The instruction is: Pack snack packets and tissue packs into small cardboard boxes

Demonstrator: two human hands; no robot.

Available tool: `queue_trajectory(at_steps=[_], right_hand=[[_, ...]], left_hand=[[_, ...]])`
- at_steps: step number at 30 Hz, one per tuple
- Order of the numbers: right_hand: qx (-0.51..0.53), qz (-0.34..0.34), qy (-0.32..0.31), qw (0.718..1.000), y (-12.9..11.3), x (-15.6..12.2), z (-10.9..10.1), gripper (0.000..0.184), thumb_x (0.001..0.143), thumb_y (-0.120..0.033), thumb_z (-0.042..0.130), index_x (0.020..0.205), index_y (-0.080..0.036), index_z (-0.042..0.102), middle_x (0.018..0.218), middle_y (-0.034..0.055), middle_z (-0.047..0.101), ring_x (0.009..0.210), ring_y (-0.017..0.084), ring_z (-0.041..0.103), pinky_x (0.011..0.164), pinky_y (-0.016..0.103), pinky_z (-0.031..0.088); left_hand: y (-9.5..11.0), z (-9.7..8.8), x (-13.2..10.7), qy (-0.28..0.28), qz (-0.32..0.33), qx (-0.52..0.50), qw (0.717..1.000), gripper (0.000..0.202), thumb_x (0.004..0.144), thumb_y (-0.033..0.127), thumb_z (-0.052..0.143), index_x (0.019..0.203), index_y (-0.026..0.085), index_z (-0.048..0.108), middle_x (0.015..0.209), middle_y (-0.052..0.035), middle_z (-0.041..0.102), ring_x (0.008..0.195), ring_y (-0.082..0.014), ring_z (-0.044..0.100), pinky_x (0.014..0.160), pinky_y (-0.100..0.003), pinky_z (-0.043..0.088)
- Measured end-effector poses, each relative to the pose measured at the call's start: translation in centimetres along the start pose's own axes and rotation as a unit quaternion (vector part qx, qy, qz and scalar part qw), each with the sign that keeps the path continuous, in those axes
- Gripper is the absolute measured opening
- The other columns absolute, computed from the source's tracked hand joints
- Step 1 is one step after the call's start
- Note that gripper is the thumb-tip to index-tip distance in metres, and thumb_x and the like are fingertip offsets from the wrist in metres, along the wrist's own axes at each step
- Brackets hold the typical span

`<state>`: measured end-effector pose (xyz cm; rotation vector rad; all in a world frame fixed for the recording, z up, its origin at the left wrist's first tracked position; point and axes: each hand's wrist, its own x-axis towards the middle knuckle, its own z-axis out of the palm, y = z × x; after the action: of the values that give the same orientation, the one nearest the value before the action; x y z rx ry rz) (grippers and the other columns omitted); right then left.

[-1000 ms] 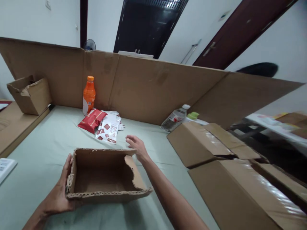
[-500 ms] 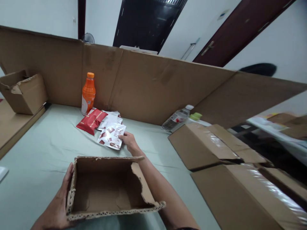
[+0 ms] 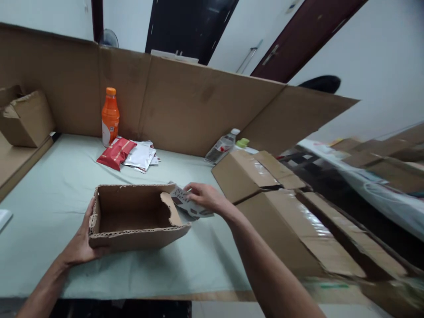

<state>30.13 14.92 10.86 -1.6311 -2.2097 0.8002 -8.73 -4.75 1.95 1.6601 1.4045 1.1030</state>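
My left hand [image 3: 82,238] grips the left end of an open cardboard box [image 3: 139,238], thumb along its side and fingers underneath. The box's inside shows no contents, and its right end has a torn, ragged edge. My right hand [image 3: 203,196] pinches a white printed snack packet [image 3: 187,204] just right of that torn end. Part of the packet is hidden by the box. Further back on the table lie a red snack packet [image 3: 116,152] and several white packets [image 3: 141,155], with an orange drink bottle [image 3: 110,117] standing behind them.
A cardboard wall [image 3: 198,101] runs along the table's back. A clear bottle [image 3: 222,145] leans at the right near closed cardboard boxes [image 3: 281,229]. At the far left stands a small open box [image 3: 31,119]. Pale green cloth [image 3: 59,185] covers the table.
My right hand has lifted a white packet from the pile and brought it right and nearer, beside the box. The view has shifted, and the box sits higher in it.
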Motion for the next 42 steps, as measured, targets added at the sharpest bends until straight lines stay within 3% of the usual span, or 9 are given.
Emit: queue_trajectory(at_steps=[6, 13, 19, 22, 26, 30, 33, 36, 42], right_hand=[[-0.13, -0.015, -0.025, 0.991, -1.8, -0.5, 2.8, 0.024, 0.079, -0.008, 0.056, 0.076, -0.024, 0.074, 0.073, 0.0044, 0.074, 0.068, 0.018, 0.063, 0.062, 0.027, 0.033], [-0.158, -0.115, -0.06, 0.979, -3.9, 0.1, 3.9, 0.02, 0.089, -0.027, 0.061, 0.086, -0.024, 0.08, 0.087, 0.003, 0.08, 0.076, 0.02, 0.07, 0.065, 0.025, 0.044], [-0.195, -0.193, 0.012, 0.961, -7.5, 9.7, 4.0, 0.037, 0.098, -0.023, 0.049, 0.124, -0.018, 0.074, 0.124, 0.0134, 0.076, 0.11, 0.029, 0.07, 0.093, 0.039, 0.053], [-0.23, -0.259, 0.022, 0.938, -10.2, 15.5, 7.0, 0.054, 0.088, -0.008, 0.057, 0.141, -0.017, 0.063, 0.156, 0.0181, 0.054, 0.145, 0.036, 0.047, 0.114, 0.05, 0.038], [-0.229, -0.339, -0.011, 0.912, -13.5, 20.9, 11.9, 0.06, 0.09, 0.001, 0.048, 0.147, -0.015, 0.057, 0.169, 0.0182, 0.034, 0.157, 0.034, 0.025, 0.122, 0.054, 0.023], [-0.168, -0.362, -0.008, 0.917, -15.5, 23.4, 13.8, 0.039, 0.097, -0.008, 0.048, 0.13, -0.015, 0.068, 0.155, 0.0201, 0.054, 0.146, 0.036, 0.042, 0.116, 0.057, 0.028], [-0.082, -0.344, 0.044, 0.935, -15.9, 22.9, 11.9, 0.024, 0.096, -0.017, 0.055, 0.112, -0.015, 0.073, 0.128, 0.0173, 0.073, 0.124, 0.035, 0.06, 0.107, 0.055, 0.039], [0.061, -0.32, 0.119, 0.938, -15.3, 20.0, 7.3, 0.025, 0.099, -0.029, 0.053, 0.108, -0.016, 0.072, 0.104, 0.009, 0.078, 0.102, 0.027, 0.067, 0.092, 0.044, 0.052], [0.319, -0.314, 0.222, 0.866, -15.0, 6.9, -3.4, 0.024, 0.09, -0.052, 0.07, 0.094, -0.028, 0.071, 0.102, 0.0004, 0.076, 0.106, 0.021, 0.07, 0.098, 0.039, 0.055]], left_hand=[[-0.5, -0.5, -0.6, 0.012, -0.004, -0.029, 0.999, 0.138, 0.073, 0.062, 0.085, 0.166, 0.033, -0.013, 0.173, -0.0164, 0.02, 0.155, -0.0491, 0.028, 0.125, -0.063, 0.032], [-0.8, -0.5, -1.0, 0.014, 0.03, -0.036, 0.999, 0.13, 0.08, 0.061, 0.079, 0.166, 0.03, -0.013, 0.169, -0.0223, 0.027, 0.151, -0.0472, 0.037, 0.121, -0.064, 0.036], [-1.4, -0.2, -1.6, 0.047, 0.033, 0.002, 0.998, 0.118, 0.088, 0.047, 0.075, 0.165, 0.039, -0.013, 0.172, -0.0171, 0.021, 0.153, -0.0462, 0.035, 0.119, -0.065, 0.04], [-1.3, 0.0, -2.0, 0.05, 0.016, 0.014, 0.999, 0.124, 0.083, 0.047, 0.08, 0.165, 0.041, -0.013, 0.172, -0.0159, 0.024, 0.152, -0.0486, 0.034, 0.118, -0.069, 0.039], [-1.2, -0.3, -2.3, 0.013, 0.012, -0.001, 1.0, 0.137, 0.073, 0.046, 0.09, 0.165, 0.04, -0.012, 0.172, -0.0152, 0.025, 0.153, -0.0503, 0.032, 0.12, -0.067, 0.037], [-1.2, -0.8, -2.5, 0.008, -0.007, -0.016, 1.0, 0.138, 0.07, 0.048, 0.092, 0.165, 0.044, -0.009, 0.173, -0.0094, 0.024, 0.153, -0.0495, 0.03, 0.123, -0.065, 0.033], [-1.1, -0.9, -2.4, 0.001, 0.0, -0.022, 1.0, 0.135, 0.072, 0.052, 0.089, 0.166, 0.041, -0.008, 0.174, -0.0084, 0.022, 0.154, -0.0484, 0.03, 0.124, -0.063, 0.033], [-0.8, -0.8, -2.1, 0.009, 0.016, -0.022, 1.0, 0.125, 0.08, 0.052, 0.082, 0.166, 0.04, -0.008, 0.174, -0.0094, 0.021, 0.154, -0.0467, 0.031, 0.123, -0.063, 0.036], [-0.6, -0.5, -1.4, 0.028, 0.031, -0.011, 0.999, 0.117, 0.087, 0.036, 0.075, 0.166, 0.039, -0.012, 0.173, -0.0123, 0.02, 0.153, -0.044, 0.036, 0.124, -0.061, 0.036]])
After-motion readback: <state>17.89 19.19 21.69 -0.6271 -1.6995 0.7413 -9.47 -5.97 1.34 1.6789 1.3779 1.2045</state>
